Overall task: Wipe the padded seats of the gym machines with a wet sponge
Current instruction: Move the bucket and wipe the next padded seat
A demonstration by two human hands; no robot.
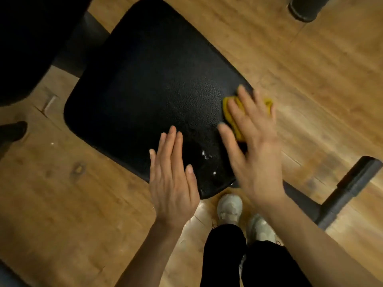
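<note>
A black padded seat (145,96) fills the middle of the head view, its textured surface wet near the front with small white foam spots. A yellow sponge (232,112) lies at the seat's right edge. My right hand (255,146) presses on the sponge with straight, spread fingers; the hand is motion-blurred. My left hand (172,177) lies flat on the seat's front corner, fingers straight and together, holding nothing.
Wooden floor (310,69) surrounds the seat. A dark machine frame bar (348,189) runs at the right, and a dark pad or backrest (31,42) stands at the upper left. A black cylinder (304,9) is at top right. My shoes (230,208) stand below the seat.
</note>
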